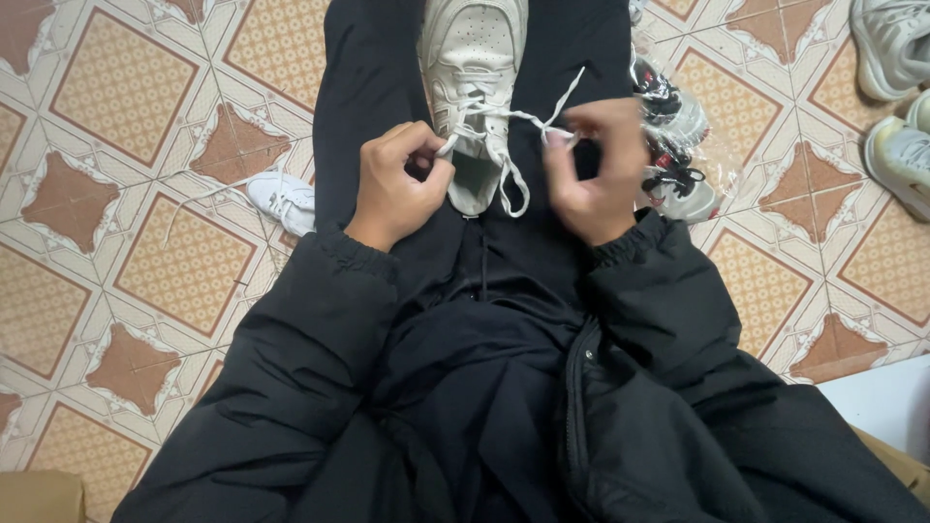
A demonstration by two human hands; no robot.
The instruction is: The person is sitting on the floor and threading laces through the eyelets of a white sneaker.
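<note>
A white sneaker (472, 68) rests on my lap between my black-trousered legs, heel toward me. My left hand (397, 184) is closed on the left end of its white lace (484, 121) beside the shoe's collar. My right hand (601, 169) pinches the right end of the lace, pulled out to the right of the shoe; this hand is a little blurred. Both wrists come out of black puffy jacket sleeves.
The floor has patterned orange and cream tiles (126, 107). A white shoe (283, 199) lies left of my leg. Shoes in clear plastic (673, 145) lie to the right. More pale sneakers (896, 97) sit at the far right. A white surface (882, 397) lies at the lower right.
</note>
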